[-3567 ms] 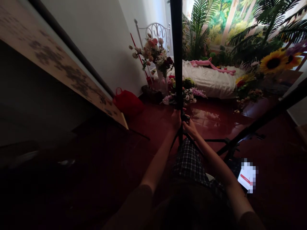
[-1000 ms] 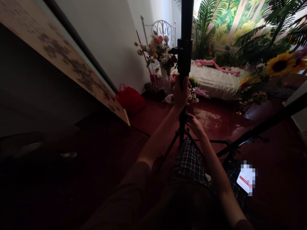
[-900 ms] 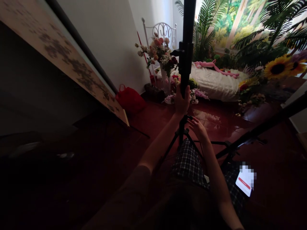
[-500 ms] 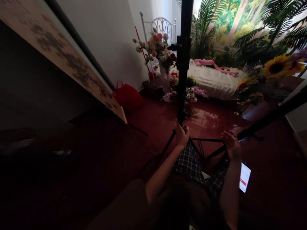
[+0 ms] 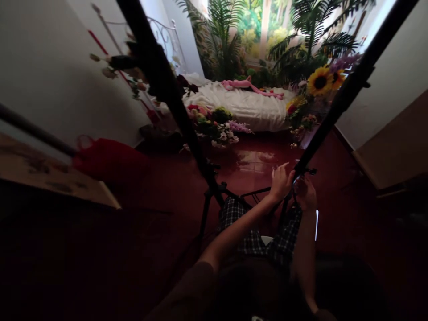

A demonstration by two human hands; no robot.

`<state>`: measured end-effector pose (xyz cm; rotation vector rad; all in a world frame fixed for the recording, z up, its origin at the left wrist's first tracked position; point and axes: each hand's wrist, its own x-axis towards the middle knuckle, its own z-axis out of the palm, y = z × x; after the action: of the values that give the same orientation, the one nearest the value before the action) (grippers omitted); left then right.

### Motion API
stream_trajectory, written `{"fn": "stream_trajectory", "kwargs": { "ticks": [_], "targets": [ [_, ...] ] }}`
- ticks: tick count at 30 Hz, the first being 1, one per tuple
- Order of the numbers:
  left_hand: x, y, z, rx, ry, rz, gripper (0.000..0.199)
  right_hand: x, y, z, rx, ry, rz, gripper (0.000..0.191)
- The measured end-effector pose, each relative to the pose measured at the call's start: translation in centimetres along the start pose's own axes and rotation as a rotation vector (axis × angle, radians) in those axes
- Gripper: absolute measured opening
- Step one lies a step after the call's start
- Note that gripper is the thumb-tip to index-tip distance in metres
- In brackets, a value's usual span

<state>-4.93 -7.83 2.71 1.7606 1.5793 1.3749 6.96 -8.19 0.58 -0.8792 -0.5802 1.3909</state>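
Note:
Two black tripod stands are before me, one leaning at the left (image 5: 167, 91) and one at the right (image 5: 334, 104). My left hand (image 5: 281, 182) reaches across to the lower part of the right stand, its fingers stretched and apart beside the pole. On the other side of that pole, my right hand (image 5: 307, 192) is curled about its lower end, near a small knob (image 5: 311, 171). Dim light partly hides these fingers. A lit phone (image 5: 316, 225), seen nearly edge-on, is just beside my right wrist. Checkered cloth (image 5: 245, 234) covers my legs.
Ahead stands a bed with a white cover (image 5: 247, 107) and a pink plush toy (image 5: 250, 85). Flowers (image 5: 217, 127), sunflowers (image 5: 319, 81) and palm fronds (image 5: 220, 33) surround it. A red bag (image 5: 110, 160) and a patterned panel (image 5: 50, 171) are left on the red floor (image 5: 160, 178).
My view has turned right. My left hand has left the left stand and moved over to the right one. My right hand has closed in on the right stand's pole.

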Motion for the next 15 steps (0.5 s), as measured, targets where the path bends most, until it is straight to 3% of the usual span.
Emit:
{"fn": "stream_trajectory", "kwargs": {
  "ticks": [3, 6, 11, 15],
  "targets": [
    [4.0, 2.6, 1.1, -0.09, 0.046, 0.179, 0.037, -0.3, -0.7, 0.1, 0.118, -0.012, 0.008, 0.014],
    [6.0, 3.3, 3.0, -0.17, 0.018, 0.219, 0.036, -0.8, -1.5, 0.2, 0.153, 0.013, -0.009, 0.011],
    [6.1, 1.7, 6.0, -0.145, 0.139, 0.137, 0.04, -0.6, -2.5, -0.8, 0.092, 0.024, -0.06, 0.015],
    [6.0, 1.2, 6.4, -0.135, 0.204, 0.169, 0.044, -0.1, -2.7, -1.6, 0.003, 0.037, -0.087, 0.023]
  ]
}}
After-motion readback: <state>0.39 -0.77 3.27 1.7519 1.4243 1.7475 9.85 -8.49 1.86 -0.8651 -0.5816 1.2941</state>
